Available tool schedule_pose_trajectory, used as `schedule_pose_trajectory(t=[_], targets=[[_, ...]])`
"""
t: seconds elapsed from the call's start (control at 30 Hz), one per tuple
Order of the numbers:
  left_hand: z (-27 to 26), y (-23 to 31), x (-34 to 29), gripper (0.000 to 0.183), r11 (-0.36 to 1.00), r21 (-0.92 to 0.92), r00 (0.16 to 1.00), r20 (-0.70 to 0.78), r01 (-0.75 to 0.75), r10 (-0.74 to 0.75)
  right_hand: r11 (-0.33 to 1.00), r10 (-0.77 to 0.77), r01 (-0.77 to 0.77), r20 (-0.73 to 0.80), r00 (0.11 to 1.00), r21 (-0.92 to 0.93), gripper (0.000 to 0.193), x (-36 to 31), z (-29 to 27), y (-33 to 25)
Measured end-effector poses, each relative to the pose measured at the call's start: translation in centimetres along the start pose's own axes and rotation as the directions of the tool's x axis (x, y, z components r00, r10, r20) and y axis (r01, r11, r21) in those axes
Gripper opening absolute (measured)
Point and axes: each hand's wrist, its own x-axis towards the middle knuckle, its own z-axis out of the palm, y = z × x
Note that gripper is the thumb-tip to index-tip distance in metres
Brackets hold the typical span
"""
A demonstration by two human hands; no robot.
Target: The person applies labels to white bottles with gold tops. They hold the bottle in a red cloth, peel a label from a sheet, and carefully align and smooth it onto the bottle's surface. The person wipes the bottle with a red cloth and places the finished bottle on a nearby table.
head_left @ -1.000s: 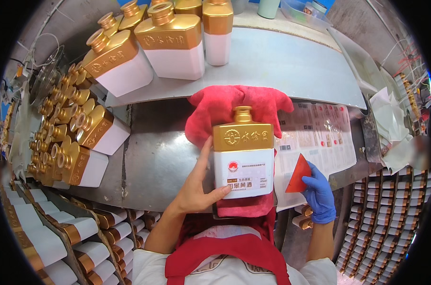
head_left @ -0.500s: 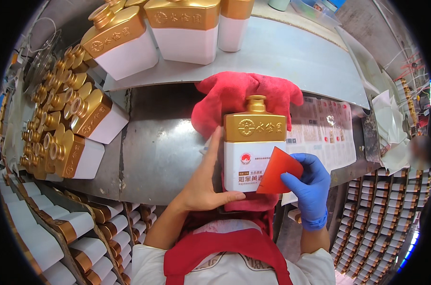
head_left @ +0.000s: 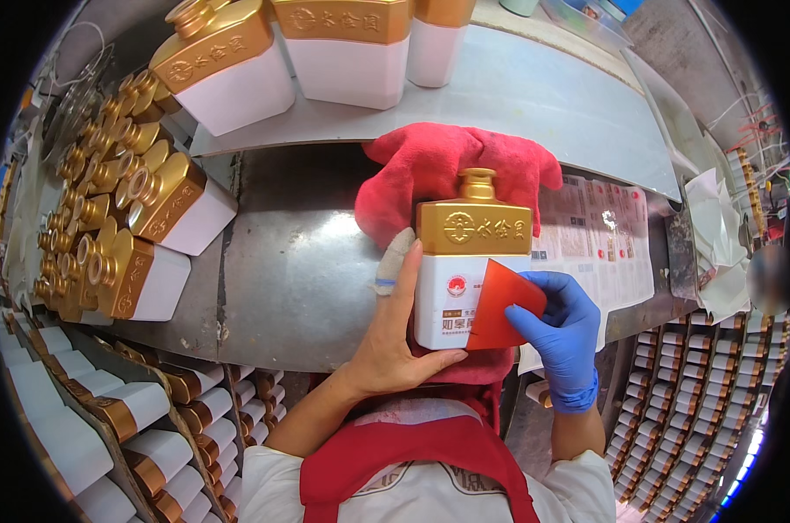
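A gold-shouldered white bottle (head_left: 476, 231) rests on a bunched red cloth (head_left: 456, 150), its neck toward the far side. My bare left hand (head_left: 388, 347) grips it, fingers along the left side and thumb under the near end. One finger wears a beige cover (head_left: 395, 260) with a blue band. In my blue-gloved right hand (head_left: 565, 336) is a flat orange-red card (head_left: 505, 307), pinched at its right side. The card lies against the bottle's front, hiding the right part of the printing on the white face.
Several similar bottles (head_left: 342, 70) stand on the raised grey shelf (head_left: 534, 100), and more crowd the left (head_left: 164, 209). Printed label sheets (head_left: 600, 240) lie to the right. Racks of bottles (head_left: 682, 392) flank me on both sides. Crumpled white paper (head_left: 717, 227) sits at the right edge.
The card has shifted left across the bottle's face and now covers more of the printing. My right hand moved left with it. My left hand's covered finger shows more.
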Motion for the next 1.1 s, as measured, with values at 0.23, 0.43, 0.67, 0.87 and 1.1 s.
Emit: schedule_pose_trajectory(t=[0.23,0.43,0.67,0.87,1.1], targets=[[0.04,-0.02,0.03,0.116,1.000,0.007,1.000,-0.005,-0.010,0.010,0.998,-0.041,0.041,0.000,0.999,-0.045,0.035,0.43,0.10,0.28],[-0.05,0.06,0.26,0.118,0.999,0.039,1.000,-0.007,-0.023,0.024,0.993,-0.067,0.067,0.002,0.998,-0.098,0.034,0.56,0.33,0.09],[-0.16,0.16,0.27,0.120,0.998,0.062,1.000,0.006,-0.029,0.029,0.960,-0.155,0.153,0.008,0.988,-0.233,0.032,0.50,0.63,-0.48],[-0.10,0.16,0.19,0.121,0.998,0.062,1.000,0.022,-0.001,0.000,0.921,-0.248,0.241,0.016,0.969,-0.307,0.031,0.53,0.78,-0.36],[0.03,0.26,0.30,0.121,0.999,0.044,1.000,0.021,-0.012,0.011,0.907,-0.275,0.267,0.021,0.961,-0.326,0.032,0.34,0.75,-0.28]])
